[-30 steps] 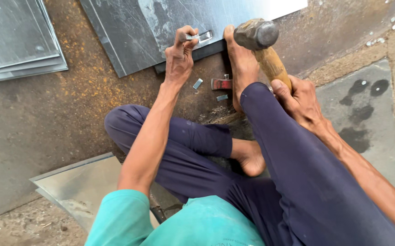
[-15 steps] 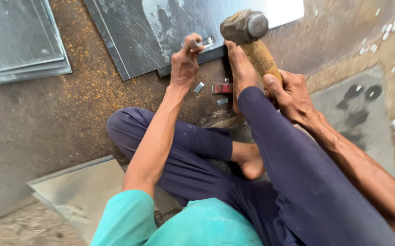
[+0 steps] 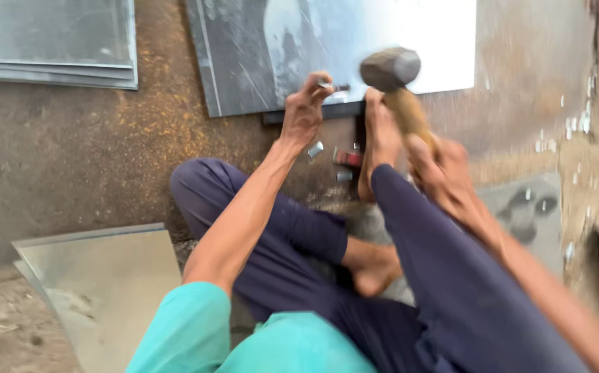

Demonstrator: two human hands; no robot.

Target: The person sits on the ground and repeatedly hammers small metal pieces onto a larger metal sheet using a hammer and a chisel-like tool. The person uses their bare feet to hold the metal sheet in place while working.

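Hands working on the floor: left hand (image 3: 304, 110) is pinching what looks like a small metal piece (image 3: 336, 88) against a steel sheet (image 3: 354, 41); right hand (image 3: 444, 166) is gripping a wooden-handled hammer (image 3: 390, 69) fully closed.

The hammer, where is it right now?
In the head view, the hammer is raised in the right hand, its head above the bare foot and just right of the left hand, over the metal sheet.

left hand (image 3: 304, 110): arm extended, fingers pinched | right hand (image 3: 441, 169): fist clenched, raised
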